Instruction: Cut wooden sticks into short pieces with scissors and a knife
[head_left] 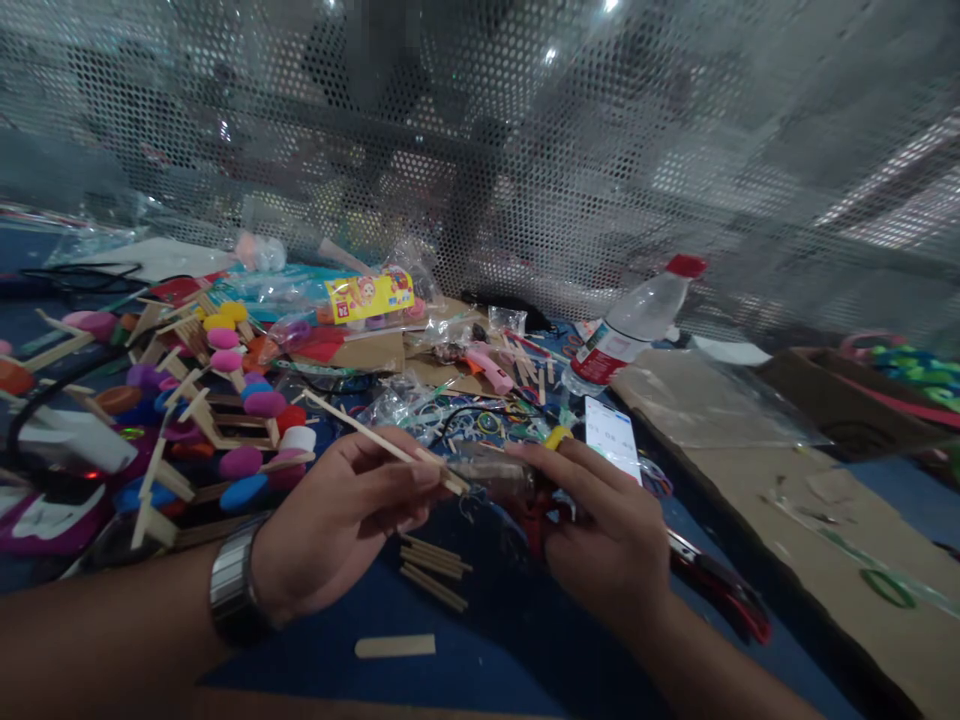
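bottle: clear plastic water bottle with a red cap, lying tilted at the far middle of the table
phone: lit phone, just in front of the bottle
toys: stick-and-pom-pom pieces heaped at the left edge (many colours)
cardboard: flat sheet along the right side
flat stick: lone wooden stick near the front edge

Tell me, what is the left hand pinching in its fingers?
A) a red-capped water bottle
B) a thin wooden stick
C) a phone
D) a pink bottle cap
B: the left hand pinches a thin wooden stick that slants up to the left, above the blue table.
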